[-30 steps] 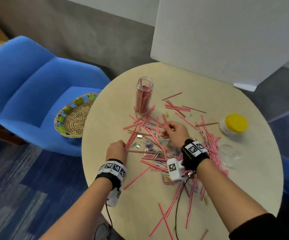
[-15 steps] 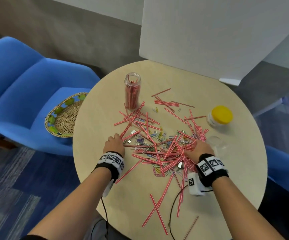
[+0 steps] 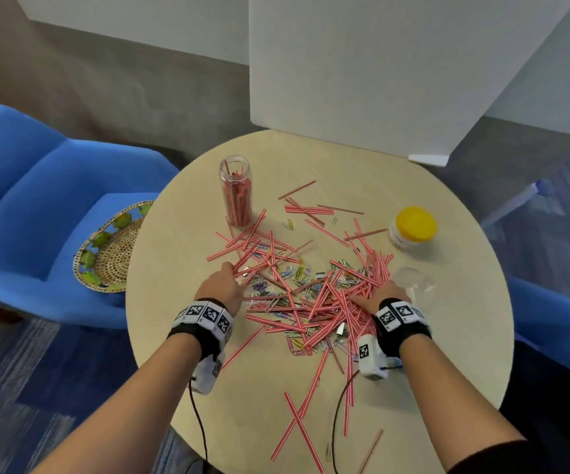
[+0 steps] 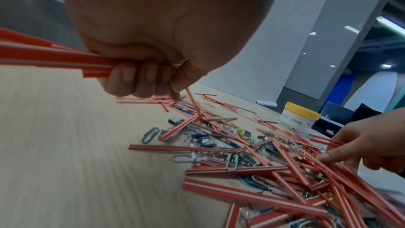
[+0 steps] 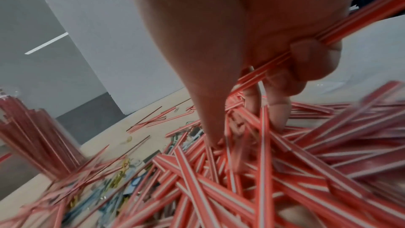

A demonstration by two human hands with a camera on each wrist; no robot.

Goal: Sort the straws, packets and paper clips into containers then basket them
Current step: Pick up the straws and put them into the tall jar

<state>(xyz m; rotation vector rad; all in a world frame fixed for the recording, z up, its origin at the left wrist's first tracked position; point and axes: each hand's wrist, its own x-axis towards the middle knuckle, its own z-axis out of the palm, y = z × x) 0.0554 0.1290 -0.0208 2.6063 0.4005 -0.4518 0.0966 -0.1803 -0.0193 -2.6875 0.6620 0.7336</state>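
My left hand [image 4: 140, 75] has its fingers curled round a few straws [image 4: 54, 58], bunched so they drop into the tall jar [image 3: 235, 189] together. My right hand [image 5: 285, 68] clamps several more, fingertips down in the pile [image 3: 328, 295]. Paper clips [image 4: 150, 134] lie tangled beneath on the table [image 3: 447, 354]; basket [image 3: 105, 254] waits on the blue chair [image 3: 37, 186].

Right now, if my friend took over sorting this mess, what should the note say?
Left hand: grips a few red-and-white straws at the pile's left edge.
Right hand: grips a bunch of straws, fingers down in the pile's right side.
Tall clear jar: upright, open, already partly filled with straws.
Yellow-lidded jar: closed, right of the pile. An empty clear container is near the right hand.
Woven basket: on the blue chair, nothing in it.
Left: most straws, all the paper clips, small silver packets, then basketing.
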